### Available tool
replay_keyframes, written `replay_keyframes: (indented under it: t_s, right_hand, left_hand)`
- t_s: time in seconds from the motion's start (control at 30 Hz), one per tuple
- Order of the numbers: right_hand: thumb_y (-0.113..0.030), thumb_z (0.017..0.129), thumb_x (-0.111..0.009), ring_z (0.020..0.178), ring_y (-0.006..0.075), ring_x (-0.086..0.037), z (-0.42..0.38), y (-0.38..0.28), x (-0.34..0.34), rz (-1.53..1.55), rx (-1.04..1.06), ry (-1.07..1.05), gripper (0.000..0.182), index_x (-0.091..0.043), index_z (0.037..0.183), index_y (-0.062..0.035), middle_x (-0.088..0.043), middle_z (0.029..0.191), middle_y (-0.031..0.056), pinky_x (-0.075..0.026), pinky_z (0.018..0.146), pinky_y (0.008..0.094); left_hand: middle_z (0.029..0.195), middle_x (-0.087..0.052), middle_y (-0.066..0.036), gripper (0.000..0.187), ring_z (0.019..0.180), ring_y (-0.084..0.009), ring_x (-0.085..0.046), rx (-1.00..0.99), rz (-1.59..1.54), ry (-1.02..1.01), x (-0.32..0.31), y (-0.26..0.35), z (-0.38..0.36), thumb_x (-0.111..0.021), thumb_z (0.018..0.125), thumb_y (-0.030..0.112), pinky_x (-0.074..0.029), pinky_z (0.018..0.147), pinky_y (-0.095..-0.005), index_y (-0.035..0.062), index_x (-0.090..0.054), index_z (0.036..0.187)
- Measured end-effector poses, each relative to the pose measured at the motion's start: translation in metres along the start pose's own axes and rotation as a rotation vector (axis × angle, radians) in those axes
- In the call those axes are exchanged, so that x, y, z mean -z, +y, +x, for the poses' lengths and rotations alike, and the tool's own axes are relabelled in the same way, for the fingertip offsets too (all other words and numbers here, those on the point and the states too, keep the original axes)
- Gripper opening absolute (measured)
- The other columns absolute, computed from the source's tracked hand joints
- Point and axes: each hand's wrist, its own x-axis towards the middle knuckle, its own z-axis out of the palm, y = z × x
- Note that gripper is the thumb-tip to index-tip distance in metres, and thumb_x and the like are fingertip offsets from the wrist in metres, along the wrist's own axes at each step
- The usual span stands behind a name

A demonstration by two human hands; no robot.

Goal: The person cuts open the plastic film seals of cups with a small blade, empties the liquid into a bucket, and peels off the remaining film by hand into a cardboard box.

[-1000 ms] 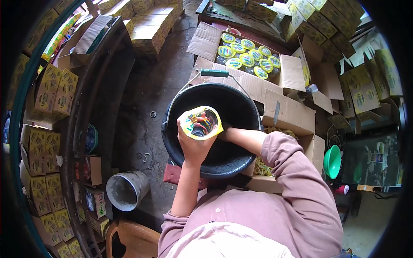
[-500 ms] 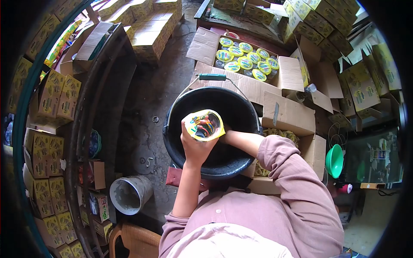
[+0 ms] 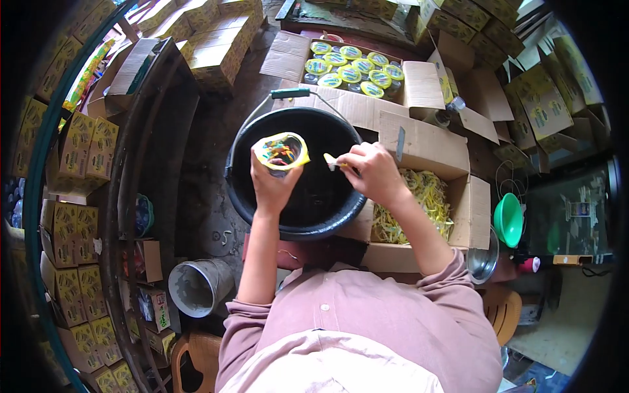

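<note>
Over the black bucket (image 3: 295, 226), my left hand (image 3: 272, 187) is wrapped round a plastic cup (image 3: 282, 152) with a yellow rim and colourful contents. To its right, my right hand (image 3: 375, 171) pinches a small yellow and whitish strip (image 3: 332, 162) above the bucket's right side. The strip and the cup are apart. An open carton of yellow strips (image 3: 413, 209) stands below my right forearm. Beyond the bucket, a carton (image 3: 426, 85) holds several cups with yellow printed lids (image 3: 350, 73).
A grey bucket (image 3: 200, 288) stands on the floor at the lower left. Shelves with yellow boxes (image 3: 75, 232) line the left side. A green bowl (image 3: 508, 220) is at the right, with a glass case (image 3: 563, 216) beyond it. Orange chairs (image 3: 190, 354) flank my body.
My right hand has come away from the cup to the right, with a small strip in its fingers. My left hand and the cup have shifted left and up. The view has shifted slightly.
</note>
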Motion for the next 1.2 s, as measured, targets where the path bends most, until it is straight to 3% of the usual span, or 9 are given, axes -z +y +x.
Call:
replay_keyframes:
  t_s: [0.1,0.23,0.37,0.4,0.47,0.53,0.67,0.87,1.2]
  right_hand:
    - [-0.014,0.072,-0.066,0.075,0.0219,-0.058,-0.024,0.003,-0.005,0.072,-0.095,0.113,0.006,-0.066,0.077,-0.0106,-0.060,0.073,0.0029,-0.041,0.072,0.0349]
    - [-0.004,0.073,-0.065,0.056,0.0200,-0.055,-0.065,0.009,0.014,0.236,-0.406,0.414,0.011,-0.068,0.084,-0.0058,-0.060,0.067,0.0082,-0.043,0.054,0.0309]
    - [-0.004,0.073,-0.068,0.064,0.0178,-0.060,-0.128,0.018,0.011,0.159,-0.706,0.479,0.012,-0.068,0.085,-0.0030,-0.062,0.072,0.0081,-0.049,0.059,0.0288]
    - [-0.013,0.070,-0.073,0.077,0.0229,-0.061,-0.147,0.024,0.008,-0.003,-0.692,0.255,0.023,-0.068,0.090,-0.0029,-0.061,0.081,0.0107,-0.049,0.071,0.0338]
    - [-0.023,0.068,-0.076,0.087,0.0277,-0.058,-0.151,0.009,0.004,-0.146,-0.662,0.154,0.036,-0.066,0.097,-0.0038,-0.059,0.091,0.0127,-0.047,0.080,0.0372]
    - [-0.027,0.068,-0.076,0.088,0.0290,-0.057,-0.127,0.000,0.003,0.116,-0.522,0.256,0.042,-0.065,0.101,-0.0033,-0.057,0.095,0.0138,-0.047,0.080,0.0363]
    - [-0.026,0.072,-0.074,0.073,0.0260,-0.057,-0.045,-0.031,0.014,0.374,-0.364,0.405,0.029,-0.060,0.081,-0.0019,-0.055,0.075,0.0097,-0.045,0.065,0.0358]
    - [-0.036,0.077,-0.066,0.066,0.0270,-0.057,0.021,-0.032,-0.006,0.045,-0.135,0.157,0.032,-0.055,0.071,-0.0060,-0.055,0.069,0.0088,-0.044,0.060,0.0373]
    - [-0.024,0.087,-0.056,0.063,0.0319,-0.057,0.027,-0.018,-0.016,0.184,0.097,0.105,0.025,-0.054,0.072,-0.0047,-0.056,0.066,0.0115,-0.045,0.056,0.0405]
  left_hand:
    - [0.093,-0.058,-0.012,0.056,0.083,-0.0204,-0.060,0.044,0.012,-0.031,-0.001,0.012,-0.002,-0.077,0.063,0.011,-0.048,0.076,-0.0310,-0.0011,-0.044,0.107]
    - [0.090,-0.060,-0.010,0.054,0.082,-0.0193,-0.062,0.020,0.020,-0.159,0.000,0.017,-0.004,-0.077,0.063,0.012,-0.049,0.073,-0.0297,0.0013,-0.044,0.104]
    - [0.093,-0.062,-0.009,0.056,0.087,-0.0183,-0.062,-0.029,-0.041,-0.206,-0.003,0.016,-0.002,-0.076,0.059,0.004,-0.049,0.079,-0.0289,0.0032,-0.046,0.107]
    - [0.095,-0.061,-0.010,0.058,0.090,-0.0195,-0.062,-0.023,-0.049,-0.228,-0.002,0.013,-0.004,-0.074,0.059,0.004,-0.048,0.081,-0.0296,0.0029,-0.045,0.110]
    - [0.096,-0.061,-0.010,0.061,0.091,-0.0207,-0.061,-0.075,-0.024,-0.307,0.001,0.001,-0.006,-0.073,0.059,0.004,-0.048,0.081,-0.0304,0.0025,-0.045,0.113]
    - [0.096,-0.060,-0.010,0.061,0.091,-0.0220,-0.061,-0.103,-0.075,-0.347,0.002,0.009,-0.006,-0.073,0.058,0.004,-0.047,0.082,-0.0311,0.0023,-0.045,0.113]
    - [0.099,-0.058,-0.010,0.061,0.092,-0.0233,-0.060,-0.138,-0.086,-0.395,0.000,0.015,-0.006,-0.074,0.059,0.005,-0.047,0.082,-0.0321,0.0035,-0.045,0.113]
    - [0.100,-0.056,-0.015,0.068,0.095,-0.0333,-0.056,-0.229,0.181,-0.373,-0.006,0.007,-0.012,-0.082,0.059,0.019,-0.045,0.083,-0.0411,0.0060,-0.044,0.114]
    - [0.097,-0.061,-0.011,0.059,0.089,-0.0241,-0.062,-0.157,-0.016,-0.413,0.001,0.025,-0.003,-0.080,0.057,0.013,-0.049,0.080,-0.0328,0.0029,-0.051,0.108]
